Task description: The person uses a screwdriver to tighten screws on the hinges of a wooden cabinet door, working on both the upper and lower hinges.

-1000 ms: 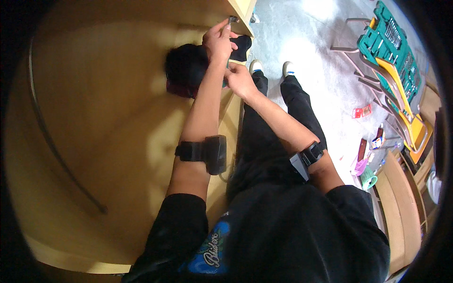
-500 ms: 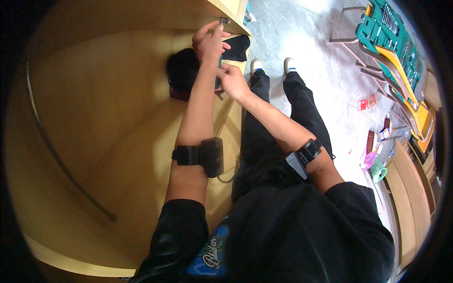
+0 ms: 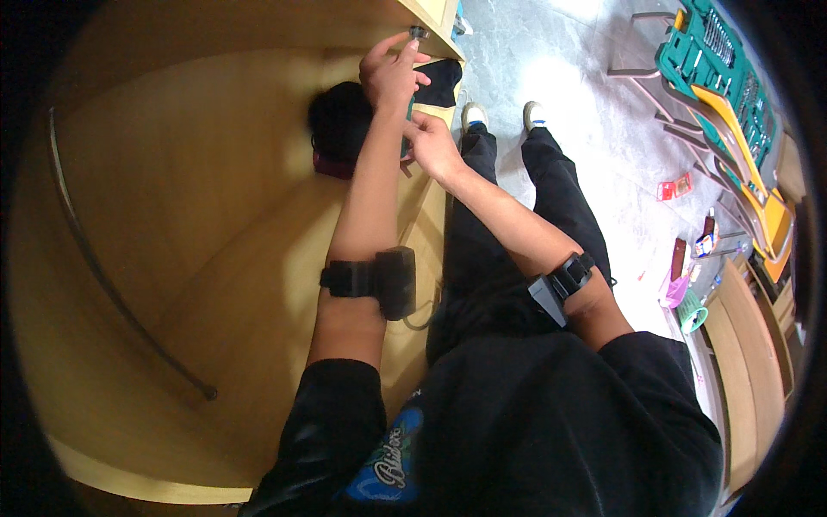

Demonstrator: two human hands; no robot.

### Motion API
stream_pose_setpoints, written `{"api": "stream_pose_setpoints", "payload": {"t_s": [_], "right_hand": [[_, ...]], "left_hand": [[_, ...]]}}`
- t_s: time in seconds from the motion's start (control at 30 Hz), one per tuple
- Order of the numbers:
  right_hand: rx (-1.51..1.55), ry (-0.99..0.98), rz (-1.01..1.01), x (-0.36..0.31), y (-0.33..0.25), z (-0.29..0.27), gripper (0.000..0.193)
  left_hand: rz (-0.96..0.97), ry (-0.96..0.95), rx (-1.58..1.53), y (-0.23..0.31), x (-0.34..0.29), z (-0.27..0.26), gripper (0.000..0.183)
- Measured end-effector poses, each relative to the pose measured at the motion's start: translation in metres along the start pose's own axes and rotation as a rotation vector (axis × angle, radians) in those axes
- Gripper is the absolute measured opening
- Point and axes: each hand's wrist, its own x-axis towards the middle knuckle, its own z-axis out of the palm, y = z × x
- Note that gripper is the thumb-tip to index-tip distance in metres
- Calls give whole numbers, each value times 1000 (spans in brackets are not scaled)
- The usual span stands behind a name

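Evidently both bare hands are working at the wooden cabinet (image 3: 215,267), close to its upper right edge as seen from above. The left hand (image 3: 392,79) is stretched over the cabinet with its fingers partly bent, a fingertip at or just beside the small metal fitting (image 3: 419,33) on the cabinet's panel; whether it grips anything cannot be told. The right hand (image 3: 433,145), by the cabinet's right edge, has its thumb and fingers closed around a dark green handle (image 3: 411,107), which lies partly hidden between the two hands, beside that same edge.

Within the cabinet, a fuzzy black item (image 3: 334,116) sits partly behind the left forearm, with a dark red object (image 3: 332,165) touching it. A flat black piece (image 3: 441,82) lies at the cabinet's edge, and a curved-looking metal rod (image 3: 116,293) runs along the cabinet's far left. Well apart from the cabinet, to its right, are a green tool case (image 3: 711,65), a yellow chair (image 3: 775,228) and a red packet (image 3: 674,187).
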Motion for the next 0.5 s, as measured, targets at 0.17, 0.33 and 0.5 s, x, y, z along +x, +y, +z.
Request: {"api": "stream_pose_setpoints", "payload": {"t_s": [0.17, 0.33, 0.5], "right_hand": [[9, 11, 8, -2, -1, -4, 21], [-308, 134, -16, -6, -4, -11, 23], [-351, 116, 24, 0, -3, -20, 23]], "left_hand": [[12, 20, 65, 6, -6, 7, 27], [11, 8, -31, 8, -7, 9, 22], [-39, -29, 5, 6, 1, 13, 17]]}}
